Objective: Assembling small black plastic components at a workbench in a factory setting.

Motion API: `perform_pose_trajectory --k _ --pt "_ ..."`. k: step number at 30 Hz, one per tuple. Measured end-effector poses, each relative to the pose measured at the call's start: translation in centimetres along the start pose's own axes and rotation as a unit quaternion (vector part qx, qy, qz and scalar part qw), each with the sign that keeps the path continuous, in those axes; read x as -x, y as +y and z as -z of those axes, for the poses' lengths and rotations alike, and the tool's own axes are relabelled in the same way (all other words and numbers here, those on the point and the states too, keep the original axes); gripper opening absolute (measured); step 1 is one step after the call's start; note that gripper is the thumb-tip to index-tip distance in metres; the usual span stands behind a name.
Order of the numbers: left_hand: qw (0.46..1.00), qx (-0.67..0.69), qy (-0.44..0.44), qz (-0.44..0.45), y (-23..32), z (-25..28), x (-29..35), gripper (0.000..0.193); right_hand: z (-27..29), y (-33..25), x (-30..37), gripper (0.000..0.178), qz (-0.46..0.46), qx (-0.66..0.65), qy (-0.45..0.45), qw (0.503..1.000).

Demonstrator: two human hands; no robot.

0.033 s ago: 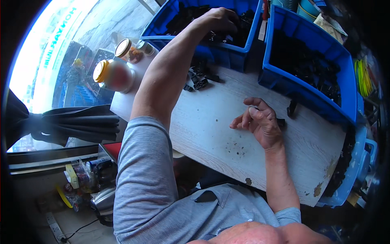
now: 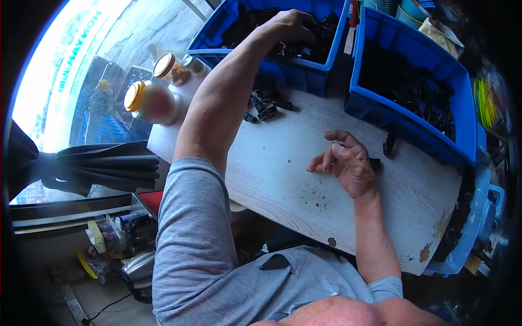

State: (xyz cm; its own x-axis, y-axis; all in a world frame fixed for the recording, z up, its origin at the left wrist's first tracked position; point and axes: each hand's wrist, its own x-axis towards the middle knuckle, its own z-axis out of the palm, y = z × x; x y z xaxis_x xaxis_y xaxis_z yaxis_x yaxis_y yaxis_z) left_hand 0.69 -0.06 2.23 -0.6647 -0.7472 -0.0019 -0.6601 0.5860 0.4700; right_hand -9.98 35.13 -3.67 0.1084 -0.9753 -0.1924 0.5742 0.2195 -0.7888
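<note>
My left hand (image 2: 293, 27) reaches over the far blue bin (image 2: 296, 64), its bent fingers down among the black plastic parts (image 2: 250, 24) there. The fingertips are hidden, so whether it grips a part cannot be seen. Above the pale tabletop (image 2: 266, 174), my right hand (image 2: 348, 165) is half curled, with the thumb pressed toward the index finger. What lies in that pinch, if anything, is too small to make out. A dark piece (image 2: 374, 162) shows just behind the right hand; whether it touches the hand is unclear.
A second blue bin (image 2: 356, 95) of black parts stands at the far right, with one black piece (image 2: 389, 144) before it. Several black clips (image 2: 265, 108) lie beside my left forearm. A yellow-lidded jar (image 2: 155, 100) and smaller jars (image 2: 173, 68) stand by the window.
</note>
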Motion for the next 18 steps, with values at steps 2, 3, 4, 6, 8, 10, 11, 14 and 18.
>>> perform_pose_trajectory --k 2,3,4,6,8,10,11,14,18 --pt "0.998 -0.029 0.042 -0.037 -0.2 1.1 0.9 0.052 -0.2 0.1 0.0 0.046 0.002 0.002 -0.001 1.0" --pt "0.996 0.003 0.082 -0.047 -0.5 1.7 1.5 0.05 -0.4 0.1 0.0 0.047 0.001 0.003 -0.002 1.0" --pt "0.99 0.036 0.122 -0.057 -0.6 2.3 2.3 0.047 -0.6 -0.1 0.1 0.047 0.003 0.003 -0.002 1.0" --pt "0.986 0.124 0.113 -0.014 3.2 4.7 4.8 0.043 -0.5 -0.4 0.3 0.047 -0.007 0.003 0.01 1.0" --pt "0.974 0.148 0.171 -0.022 2.5 5.4 6.1 0.043 -0.5 -0.4 0.3 0.047 -0.007 0.005 0.006 1.0" --pt "0.952 0.206 0.224 -0.029 1.6 5.2 8.2 0.044 -0.6 -0.3 0.2 0.047 -0.008 0.007 0.003 1.0" --pt "0.924 0.265 0.274 -0.04 1.2 4.7 9.2 0.044 -0.5 -0.3 0.1 0.047 -0.004 0.004 0.002 1.0" --pt "0.892 0.181 0.404 -0.087 0.8 3.0 14.0 0.039 0.0 -0.2 0.1 0.047 0.001 0.005 0.005 1.0" --pt "0.859 0.111 0.49 -0.098 -2.1 -0.7 18.7 0.031 -0.4 -0.1 0.0 0.045 0.005 0.009 0.005 1.0"
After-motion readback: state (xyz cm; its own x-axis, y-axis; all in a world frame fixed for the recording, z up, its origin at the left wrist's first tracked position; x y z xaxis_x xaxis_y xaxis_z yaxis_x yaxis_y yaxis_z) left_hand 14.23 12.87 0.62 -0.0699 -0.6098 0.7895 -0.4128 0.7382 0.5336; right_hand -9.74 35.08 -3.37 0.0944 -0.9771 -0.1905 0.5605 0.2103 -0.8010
